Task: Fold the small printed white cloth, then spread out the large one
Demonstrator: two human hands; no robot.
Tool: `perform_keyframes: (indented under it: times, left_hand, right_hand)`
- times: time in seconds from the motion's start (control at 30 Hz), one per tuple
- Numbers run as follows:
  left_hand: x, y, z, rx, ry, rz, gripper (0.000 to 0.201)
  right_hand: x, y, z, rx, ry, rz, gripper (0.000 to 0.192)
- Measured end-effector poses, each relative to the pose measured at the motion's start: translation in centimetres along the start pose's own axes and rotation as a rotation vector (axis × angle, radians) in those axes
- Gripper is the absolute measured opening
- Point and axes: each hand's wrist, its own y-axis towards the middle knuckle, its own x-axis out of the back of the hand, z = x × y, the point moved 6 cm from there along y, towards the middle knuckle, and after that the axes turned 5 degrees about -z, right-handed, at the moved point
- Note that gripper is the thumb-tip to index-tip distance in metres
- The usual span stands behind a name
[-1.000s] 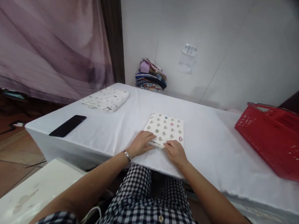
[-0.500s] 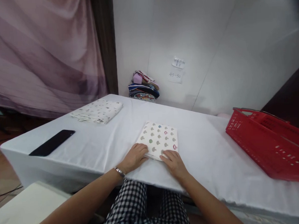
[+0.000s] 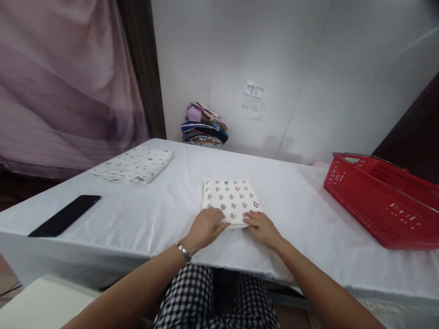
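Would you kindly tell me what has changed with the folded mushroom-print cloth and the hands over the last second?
The folded white mushroom-print cloth has been turned from skewed to square with the table edge. Both the left hand and right hand stay pressed on its near edge. The black phone, red plastic basket and other folded cloth lie unmoved.

Laundry-folding room: clothed table (image 3: 141,222), basket (image 3: 387,205)
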Motion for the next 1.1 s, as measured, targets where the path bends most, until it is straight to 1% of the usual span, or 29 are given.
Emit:
perform_keyframes:
  times: [0.07,0.13,0.2,0.27,0.37,0.43,0.5,0.57,0.63,0.7,0.8,0.87,0.97,1.03,1.1]
  left_hand:
    - [-0.5,1.4,0.7,0.078,0.047,-0.020,0.032]
    - [-1.9,2.2,1.6,0.173,0.106,0.023,0.041]
    - [-3.5,2.0,2.3,0.244,0.139,0.090,0.048]
    - [-4.5,1.4,2.7,0.262,0.147,0.127,0.051]
    - [-4.9,1.2,3.2,0.276,0.105,0.191,0.048]
    - [-4.5,2.1,3.8,0.325,0.074,0.221,0.044]
    - [-3.9,3.8,4.7,0.372,0.096,0.182,0.045]
    - [-3.7,5.4,5.7,0.415,0.150,0.139,0.051]
    - [-4.6,6.1,6.9,0.484,0.171,0.181,0.057]
    - [-5.7,5.9,7.9,0.558,0.169,0.237,0.061]
    - [-6.6,5.4,8.4,0.568,0.176,0.233,0.063]
    - [-6.7,5.1,8.4,0.556,0.184,0.216,0.063]
    - [-6.6,5.0,8.4,0.555,0.195,0.198,0.064]
    - [-6.6,5.0,8.5,0.555,0.204,0.182,0.064]
    - [-6.6,5.1,8.7,0.548,0.213,0.163,0.063]
  right_hand:
    - [0.1,1.4,1.2,-0.056,0.097,-0.009,0.031]
    - [0.2,3.3,2.5,-0.079,0.136,-0.020,0.036]
    - [0.0,5.1,3.3,-0.101,0.082,-0.004,0.042]
    - [-1.0,6.1,3.2,-0.153,-0.014,0.077,0.047]
    - [-2.7,6.1,2.4,-0.234,-0.110,0.209,0.052]
    - [-3.5,5.8,2.1,-0.254,-0.132,0.238,0.053]
    - [-3.7,5.5,2.0,-0.259,-0.141,0.243,0.053]
    - [-3.8,5.3,2.1,-0.256,-0.142,0.241,0.054]
    - [-3.7,5.0,2.1,-0.252,-0.131,0.234,0.054]
    - [-3.6,4.9,2.0,-0.254,-0.100,0.249,0.054]
    - [-3.5,5.6,1.7,-0.268,-0.038,0.321,0.053]
    - [-3.0,7.5,1.4,-0.276,-0.033,0.302,0.053]
    - [-2.2,11.7,0.2,-0.280,-0.100,0.171,0.057]
    - [-2.5,14.1,-1.2,-0.318,-0.146,0.145,0.062]
    - [-3.8,15.6,-2.7,-0.368,-0.164,0.187,0.067]
